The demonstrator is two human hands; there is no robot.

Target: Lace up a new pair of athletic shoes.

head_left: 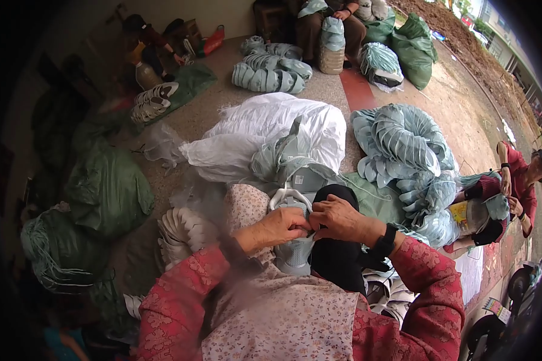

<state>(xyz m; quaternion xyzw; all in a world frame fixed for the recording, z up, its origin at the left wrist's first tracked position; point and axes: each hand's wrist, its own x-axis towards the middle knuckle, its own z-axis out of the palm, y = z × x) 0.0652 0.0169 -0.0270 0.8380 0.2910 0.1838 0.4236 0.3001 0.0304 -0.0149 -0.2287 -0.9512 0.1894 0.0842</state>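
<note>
Between my knees stands a pale grey-blue shoe upper (295,253) with a mesh toe and a white padded collar (290,196). My left hand (277,227) is closed in a pinch at the upper's side, fingers bent over it. From the right, my right hand (342,220) meets it, thumb and fingers pressed together near the upper's edge. Whatever lies between the right fingertips is too small to make out. Just beyond my hands, more grey-blue uppers (310,171) lie against a white woven sack (271,120).
Coiled stacks of grey-blue uppers (412,141) lie at the right. Green sacks (108,192) stand at the left, beside nested pale shoe pieces (180,234). A person (518,186) sits at the right handling uppers; others sit at the back. A filled plastic jug (332,60) stands at the back.
</note>
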